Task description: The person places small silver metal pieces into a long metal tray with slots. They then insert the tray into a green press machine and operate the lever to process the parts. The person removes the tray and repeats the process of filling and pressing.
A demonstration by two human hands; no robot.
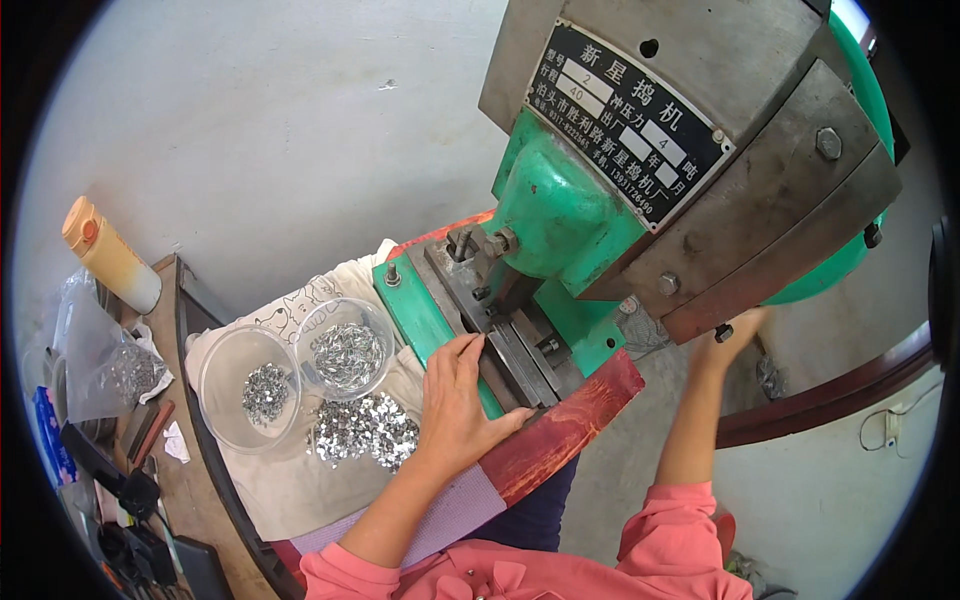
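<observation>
While the left hand (462, 400) rests on steel, shiny metal bits (362, 430) glitter

Green press machine (570, 220) w/ grey steel head, tilted in view, stands on a red-edged bench; its dark steel die block (510, 350) sits low at the front on a green base plate. Left hand (460, 400) lies flat, fingertips touching the die's front edge; right hand (728, 335) is raised under the grey head's right side, touching a small dark bolt there, grip unclear.
</observation>
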